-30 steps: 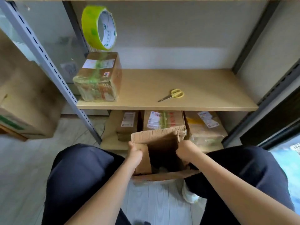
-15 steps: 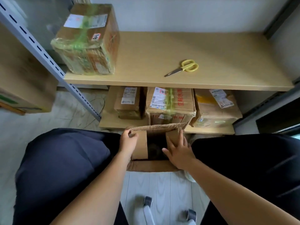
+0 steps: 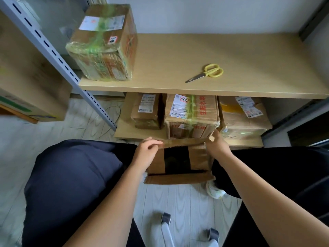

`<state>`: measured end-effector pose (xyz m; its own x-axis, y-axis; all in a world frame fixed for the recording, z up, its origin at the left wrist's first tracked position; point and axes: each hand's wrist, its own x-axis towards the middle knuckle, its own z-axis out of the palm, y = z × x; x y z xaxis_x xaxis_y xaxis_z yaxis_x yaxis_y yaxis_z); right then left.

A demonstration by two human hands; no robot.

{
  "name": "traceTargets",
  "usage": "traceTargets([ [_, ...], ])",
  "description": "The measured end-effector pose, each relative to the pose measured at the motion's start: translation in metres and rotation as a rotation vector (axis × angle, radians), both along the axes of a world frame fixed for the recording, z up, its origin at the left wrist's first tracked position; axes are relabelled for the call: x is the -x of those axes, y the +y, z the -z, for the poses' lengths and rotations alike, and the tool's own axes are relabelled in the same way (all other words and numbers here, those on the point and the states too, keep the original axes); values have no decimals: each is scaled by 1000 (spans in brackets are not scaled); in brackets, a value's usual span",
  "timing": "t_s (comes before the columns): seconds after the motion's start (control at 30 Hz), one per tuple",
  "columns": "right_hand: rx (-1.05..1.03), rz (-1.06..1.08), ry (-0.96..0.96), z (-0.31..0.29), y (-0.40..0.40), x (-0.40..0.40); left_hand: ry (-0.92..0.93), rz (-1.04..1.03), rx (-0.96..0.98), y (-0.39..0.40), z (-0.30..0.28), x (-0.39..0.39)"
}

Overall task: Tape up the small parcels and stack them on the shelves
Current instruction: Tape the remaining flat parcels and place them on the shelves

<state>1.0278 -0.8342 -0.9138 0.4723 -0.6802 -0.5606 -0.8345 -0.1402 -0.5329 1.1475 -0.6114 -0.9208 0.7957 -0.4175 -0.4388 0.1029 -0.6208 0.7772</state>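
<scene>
A small open cardboard parcel [image 3: 197, 157] sits between my knees, its two side flaps folded in with a dark gap between them. My left hand [image 3: 146, 152] grips the far flap at its left end. At the right end of that flap my right hand [image 3: 216, 144] holds it, fingers over the corner. A parcel wrapped in green tape [image 3: 105, 43] stands at the left of the middle shelf [image 3: 249, 65]. Three taped parcels [image 3: 192, 114] lie on the lower shelf. Yellow scissors [image 3: 208, 72] lie on the middle shelf.
A grey slotted upright [image 3: 58, 57] runs diagonally at the left, with a large carton [image 3: 30, 77] beyond it. Chair castors [image 3: 166, 218] and a white shoe [image 3: 216, 192] show on the pale plank floor below the parcel.
The view has tilted down, so the tape roll on the taped parcel left the frame. Both hands moved from the side flaps to the ends of the far flap.
</scene>
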Motion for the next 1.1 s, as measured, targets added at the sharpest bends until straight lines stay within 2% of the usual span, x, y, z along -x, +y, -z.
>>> traceTargets([
  [0.13, 262, -549, -8, -8, 5, 2, -127, 410, -228, 9, 6, 5],
  [0.2, 291, -817, 107, -12, 12, 3, -136, 581, -398, 10, 6, 8],
  [0.27, 231, -1065, 262, -15, 23, 8, -62, 684, -522, 8, 0, 10],
  [0.37, 97, -1175, 414, -15, 30, 16, 72, 797, -596, 4, -7, 15],
  [0.5, 159, -1273, 487, -16, 33, 19, 136, 950, -737, 1, -22, 11],
  [0.63, 268, -1261, 400, -15, 34, 17, 14, 1029, -792, 3, -28, 9],
  [0.8, 150, -1171, 287, -10, 14, 16, 33, 951, -655, 7, -18, -8],
  [0.93, 226, -869, 53, -7, 4, 12, -108, 788, -516, 9, -8, -17],
  [1.0, 295, -740, 124, 0, 4, 12, -204, 763, -558, 7, -2, -14],
  [1.1, 181, -514, 332, 23, 14, 15, -327, 761, -653, 1, 8, -3],
])
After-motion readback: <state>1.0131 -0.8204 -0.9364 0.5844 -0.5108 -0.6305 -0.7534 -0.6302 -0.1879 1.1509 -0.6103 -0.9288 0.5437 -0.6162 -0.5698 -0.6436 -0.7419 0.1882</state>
